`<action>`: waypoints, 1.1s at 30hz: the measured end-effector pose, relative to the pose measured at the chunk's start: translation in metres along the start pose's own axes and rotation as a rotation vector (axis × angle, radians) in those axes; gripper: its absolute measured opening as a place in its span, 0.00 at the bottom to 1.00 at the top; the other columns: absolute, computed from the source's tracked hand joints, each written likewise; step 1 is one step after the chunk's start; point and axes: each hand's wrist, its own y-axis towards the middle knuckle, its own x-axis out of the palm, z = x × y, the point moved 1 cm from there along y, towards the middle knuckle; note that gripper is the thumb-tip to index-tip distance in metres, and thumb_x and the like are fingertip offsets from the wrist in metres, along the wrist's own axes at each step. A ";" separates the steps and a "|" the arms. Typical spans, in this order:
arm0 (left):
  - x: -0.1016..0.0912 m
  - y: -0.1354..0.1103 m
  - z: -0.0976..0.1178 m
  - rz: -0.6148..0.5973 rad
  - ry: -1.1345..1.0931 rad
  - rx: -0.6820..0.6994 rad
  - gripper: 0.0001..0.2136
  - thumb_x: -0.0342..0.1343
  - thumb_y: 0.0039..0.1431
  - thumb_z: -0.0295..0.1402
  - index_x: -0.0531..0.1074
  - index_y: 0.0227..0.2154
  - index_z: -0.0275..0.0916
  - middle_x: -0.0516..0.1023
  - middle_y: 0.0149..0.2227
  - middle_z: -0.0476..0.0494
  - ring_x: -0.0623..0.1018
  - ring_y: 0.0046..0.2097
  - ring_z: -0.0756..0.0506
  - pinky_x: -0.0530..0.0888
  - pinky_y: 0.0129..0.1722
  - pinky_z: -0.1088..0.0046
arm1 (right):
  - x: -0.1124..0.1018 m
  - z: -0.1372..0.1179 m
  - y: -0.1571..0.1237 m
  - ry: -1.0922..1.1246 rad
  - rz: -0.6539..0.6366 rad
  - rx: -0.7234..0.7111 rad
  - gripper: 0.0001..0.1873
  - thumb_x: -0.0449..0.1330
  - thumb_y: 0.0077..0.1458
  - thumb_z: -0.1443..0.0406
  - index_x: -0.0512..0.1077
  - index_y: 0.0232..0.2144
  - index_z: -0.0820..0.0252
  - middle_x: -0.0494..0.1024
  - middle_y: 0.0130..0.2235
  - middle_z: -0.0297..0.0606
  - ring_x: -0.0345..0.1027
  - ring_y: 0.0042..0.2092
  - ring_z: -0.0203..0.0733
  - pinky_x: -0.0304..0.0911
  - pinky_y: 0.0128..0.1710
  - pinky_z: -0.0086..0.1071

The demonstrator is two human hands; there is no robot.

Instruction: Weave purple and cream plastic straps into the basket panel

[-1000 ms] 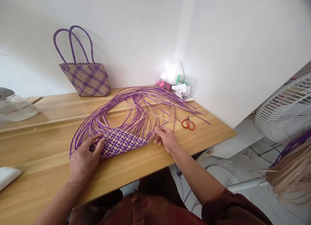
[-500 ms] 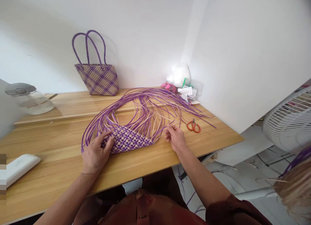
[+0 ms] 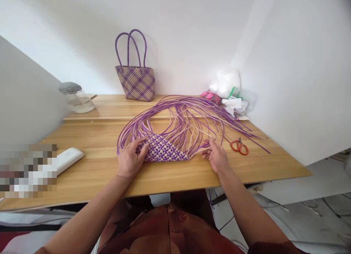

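Observation:
A flat piece of purple and beige weaving (image 3: 164, 148) lies on the wooden table in front of me. Its left end is in my left hand (image 3: 131, 159), thumb on the near face and fingers over the top edge. Long loose strands (image 3: 189, 113) fan out from its upper edge and curve back to the right. Off its right corner, my right hand (image 3: 215, 155) is closed in a pinch on a few purple and beige strands, pulled out sideways. The exact strands between the fingertips are partly hidden.
Red-handled scissors (image 3: 239, 146) lie right of my right hand. A finished woven handbag (image 3: 137, 83) stands at the back, with a glass jug (image 3: 78, 99) to its left. White plastic bags (image 3: 226, 83) sit back right; a white case (image 3: 70, 159) lies left.
My view has turned left, so the table's contents sit further right and the fan has left the picture. Both hands stay at the weaving, the right one still on the strands.

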 end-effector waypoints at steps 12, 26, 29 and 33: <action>-0.013 0.000 0.003 -0.108 0.172 0.241 0.33 0.56 0.55 0.56 0.66 0.59 0.43 0.73 0.54 0.36 0.71 0.56 0.36 0.61 0.58 0.56 | 0.012 0.007 -0.015 -0.738 -0.386 -0.230 0.18 0.61 0.57 0.51 0.78 0.32 0.60 0.80 0.36 0.42 0.73 0.40 0.46 0.67 0.41 0.36; -0.045 0.024 -0.044 -0.089 -0.588 -0.230 0.18 0.51 0.65 0.45 0.74 0.47 0.38 0.79 0.38 0.43 0.77 0.38 0.47 0.73 0.38 0.72 | 0.015 0.008 -0.015 -1.002 -0.458 -0.474 0.09 0.65 0.54 0.59 0.76 0.34 0.58 0.79 0.40 0.42 0.73 0.45 0.46 0.67 0.46 0.35; -0.046 0.013 -0.047 -0.148 -0.503 -0.140 0.12 0.55 0.63 0.41 0.77 0.42 0.39 0.80 0.37 0.44 0.77 0.37 0.47 0.72 0.39 0.71 | 0.018 0.007 -0.015 -1.032 -0.437 -0.486 0.07 0.65 0.55 0.60 0.75 0.31 0.58 0.78 0.37 0.40 0.73 0.41 0.44 0.68 0.42 0.33; -0.048 0.005 -0.043 -0.148 -0.314 0.141 0.10 0.58 0.61 0.37 0.77 0.43 0.42 0.79 0.42 0.42 0.76 0.45 0.43 0.71 0.47 0.64 | 0.018 0.008 -0.014 -1.055 -0.338 -0.431 0.10 0.66 0.52 0.57 0.76 0.30 0.58 0.78 0.34 0.39 0.74 0.37 0.44 0.69 0.38 0.33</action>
